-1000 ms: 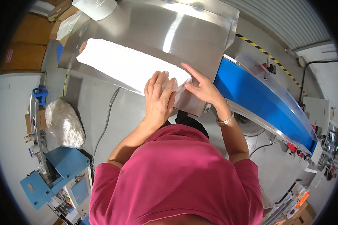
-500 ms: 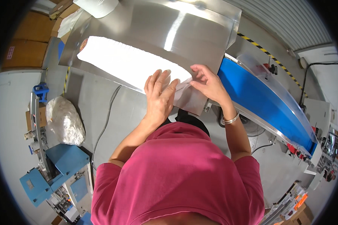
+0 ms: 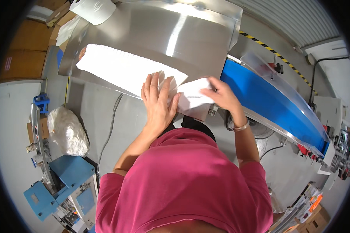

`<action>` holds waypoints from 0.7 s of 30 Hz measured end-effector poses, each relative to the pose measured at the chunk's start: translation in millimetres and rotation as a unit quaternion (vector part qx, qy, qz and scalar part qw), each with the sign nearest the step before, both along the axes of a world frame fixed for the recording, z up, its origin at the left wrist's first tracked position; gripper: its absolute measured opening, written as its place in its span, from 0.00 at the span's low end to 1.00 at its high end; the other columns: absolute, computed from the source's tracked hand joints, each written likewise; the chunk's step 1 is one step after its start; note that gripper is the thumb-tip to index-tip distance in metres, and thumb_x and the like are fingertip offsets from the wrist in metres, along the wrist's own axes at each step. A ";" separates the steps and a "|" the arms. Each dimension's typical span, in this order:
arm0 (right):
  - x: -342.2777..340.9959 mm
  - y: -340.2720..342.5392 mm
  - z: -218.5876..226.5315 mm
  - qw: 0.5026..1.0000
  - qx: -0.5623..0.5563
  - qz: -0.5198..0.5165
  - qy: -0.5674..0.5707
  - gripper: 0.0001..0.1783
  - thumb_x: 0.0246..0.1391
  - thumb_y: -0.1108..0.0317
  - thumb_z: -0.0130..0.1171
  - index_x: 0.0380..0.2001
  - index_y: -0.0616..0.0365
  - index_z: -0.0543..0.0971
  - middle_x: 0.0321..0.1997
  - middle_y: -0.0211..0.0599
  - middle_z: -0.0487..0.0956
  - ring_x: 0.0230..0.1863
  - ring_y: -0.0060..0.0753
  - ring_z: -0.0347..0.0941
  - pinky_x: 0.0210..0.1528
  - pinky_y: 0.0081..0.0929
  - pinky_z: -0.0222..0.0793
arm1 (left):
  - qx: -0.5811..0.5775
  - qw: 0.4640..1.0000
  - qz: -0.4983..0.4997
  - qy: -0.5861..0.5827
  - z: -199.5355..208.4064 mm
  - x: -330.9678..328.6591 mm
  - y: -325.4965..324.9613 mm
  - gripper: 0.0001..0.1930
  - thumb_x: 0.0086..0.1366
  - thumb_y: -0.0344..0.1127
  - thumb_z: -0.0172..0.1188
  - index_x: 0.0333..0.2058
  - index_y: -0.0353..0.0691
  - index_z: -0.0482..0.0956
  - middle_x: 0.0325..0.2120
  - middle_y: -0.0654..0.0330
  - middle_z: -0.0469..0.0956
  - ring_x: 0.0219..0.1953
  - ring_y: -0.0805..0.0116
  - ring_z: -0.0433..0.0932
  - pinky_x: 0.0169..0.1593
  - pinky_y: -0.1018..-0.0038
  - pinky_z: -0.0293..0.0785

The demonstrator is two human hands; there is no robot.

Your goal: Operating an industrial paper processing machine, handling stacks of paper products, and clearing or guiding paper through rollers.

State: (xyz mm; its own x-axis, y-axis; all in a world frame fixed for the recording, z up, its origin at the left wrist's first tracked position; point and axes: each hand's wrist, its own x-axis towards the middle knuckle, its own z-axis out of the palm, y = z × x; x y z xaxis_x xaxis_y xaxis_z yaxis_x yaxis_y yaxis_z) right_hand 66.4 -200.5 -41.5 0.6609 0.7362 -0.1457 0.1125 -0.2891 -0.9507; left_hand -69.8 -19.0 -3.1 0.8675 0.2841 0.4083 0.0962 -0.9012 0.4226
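Observation:
A long row of thin white pieces (image 3: 116,68), packed side by side like a stack on its edge, lies across the metal table (image 3: 144,29). My left hand (image 3: 157,99) rests on the row's right end, its fingers stretched out over the top and the thumb apart. Pinched between thumb and fingers of my right hand (image 3: 223,95) is a flat white sheet-like piece (image 3: 194,93), tilted out beside that end. Faint markings show on it; whether it is one piece or several, I cannot tell. A brown object (image 3: 82,53) touches the row's far left end.
On the right a blue conveyor belt (image 3: 268,105) with a clear guard (image 3: 291,93) runs from the table's edge. A white roll (image 3: 92,9) stands at the back left. A filled plastic bag (image 3: 68,132) sits on the floor, near a black cable (image 3: 111,128).
My right hand has moved a little right and down, drawing the white sheet-like piece away from the row's end. My left hand stays on the row. The whole view has shifted slightly.

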 end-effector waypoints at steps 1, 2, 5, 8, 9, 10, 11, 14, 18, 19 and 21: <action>5.9 -14.8 -30.2 0.996 0.027 -0.078 -0.017 0.17 0.53 0.62 0.59 0.42 0.60 0.72 0.31 0.32 0.73 0.32 0.18 0.66 0.34 0.20 0.66 | -0.003 1.000 0.001 -0.004 -2.0 1.7 1.5 0.18 0.53 0.28 0.62 0.45 0.42 0.76 0.57 0.49 0.60 0.59 0.46 0.56 0.58 0.56 0.54; 7.3 -27.2 -26.6 0.983 0.032 -0.157 0.084 0.16 0.55 0.63 0.57 0.43 0.60 0.70 0.31 0.33 0.73 0.32 0.19 0.67 0.33 0.22 0.66 | -0.003 1.000 0.005 -0.005 -4.7 1.6 3.6 0.18 0.53 0.28 0.62 0.45 0.42 0.76 0.57 0.49 0.60 0.59 0.46 0.56 0.58 0.56 0.54; 35.2 -97.5 -76.7 0.916 -0.056 -0.262 -0.298 0.18 0.58 0.58 0.51 0.41 0.63 0.70 0.24 0.35 0.68 0.22 0.36 0.62 0.28 0.36 0.62 | -0.016 1.000 -0.006 -0.004 -6.8 1.5 5.2 0.18 0.53 0.26 0.61 0.44 0.42 0.77 0.54 0.52 0.64 0.58 0.48 0.59 0.57 0.58 0.58; 43.1 -127.1 -50.9 0.851 -0.213 -0.476 -0.061 0.23 0.54 0.55 0.54 0.46 0.61 0.70 0.38 0.47 0.72 0.37 0.47 0.68 0.41 0.36 0.64 | -0.028 0.999 -0.006 -0.033 -7.5 0.6 5.8 0.16 0.51 0.23 0.60 0.41 0.41 0.79 0.51 0.53 0.67 0.56 0.47 0.61 0.55 0.55 0.58; 40.6 -132.6 -46.6 0.812 -0.277 -0.495 -0.136 0.24 0.53 0.54 0.55 0.47 0.60 0.70 0.43 0.49 0.73 0.43 0.49 0.69 0.45 0.35 0.64 | -0.020 0.999 -0.008 -0.033 -7.8 0.3 6.6 0.16 0.52 0.23 0.60 0.41 0.41 0.79 0.51 0.54 0.68 0.57 0.49 0.61 0.56 0.57 0.58; 39.7 -139.2 -53.7 0.715 -0.403 -0.453 -0.347 0.24 0.50 0.57 0.58 0.47 0.61 0.70 0.47 0.51 0.73 0.49 0.50 0.69 0.50 0.37 0.63 | -0.011 0.999 -0.010 -0.033 -7.9 0.0 7.0 0.15 0.52 0.24 0.60 0.41 0.41 0.79 0.51 0.54 0.68 0.57 0.51 0.61 0.57 0.60 0.58; 39.7 -141.9 -53.9 0.715 -0.402 -0.453 -0.348 0.24 0.50 0.57 0.58 0.47 0.61 0.70 0.47 0.51 0.73 0.49 0.50 0.69 0.50 0.37 0.63 | -0.012 0.999 -0.009 -0.034 -7.3 0.2 7.1 0.15 0.52 0.24 0.60 0.41 0.41 0.79 0.51 0.54 0.68 0.57 0.51 0.61 0.57 0.60 0.58; 27.5 -101.7 -21.9 0.791 -0.237 -0.371 -0.424 0.28 0.43 0.63 0.66 0.48 0.61 0.70 0.46 0.45 0.74 0.48 0.44 0.70 0.49 0.39 0.66 | -0.032 0.999 -0.015 -0.032 -6.4 2.9 7.0 0.14 0.52 0.24 0.61 0.39 0.43 0.81 0.52 0.54 0.68 0.57 0.49 0.60 0.57 0.59 0.57; 4.9 -10.0 13.5 0.994 -0.004 -0.062 -0.088 0.25 0.44 0.68 0.66 0.47 0.54 0.71 0.42 0.35 0.74 0.44 0.32 0.69 0.49 0.29 0.66 | -0.011 0.999 -0.026 -0.031 -7.6 2.8 8.3 0.13 0.51 0.24 0.62 0.36 0.47 0.82 0.54 0.54 0.65 0.59 0.46 0.57 0.59 0.56 0.53; 0.3 9.0 17.7 0.997 0.012 -0.021 -0.076 0.24 0.44 0.68 0.65 0.46 0.55 0.71 0.42 0.35 0.73 0.44 0.32 0.69 0.48 0.29 0.66 | -0.006 0.999 -0.031 -0.023 -7.0 1.9 8.2 0.12 0.50 0.25 0.62 0.34 0.48 0.82 0.55 0.54 0.64 0.60 0.45 0.56 0.59 0.55 0.51; 1.3 30.9 15.3 0.997 0.030 0.020 -0.064 0.23 0.44 0.68 0.65 0.45 0.55 0.72 0.42 0.34 0.73 0.44 0.32 0.69 0.48 0.29 0.66 | -0.009 0.999 -0.044 -0.016 -3.2 -0.1 9.0 0.13 0.50 0.25 0.62 0.36 0.47 0.81 0.56 0.53 0.62 0.60 0.45 0.55 0.59 0.55 0.50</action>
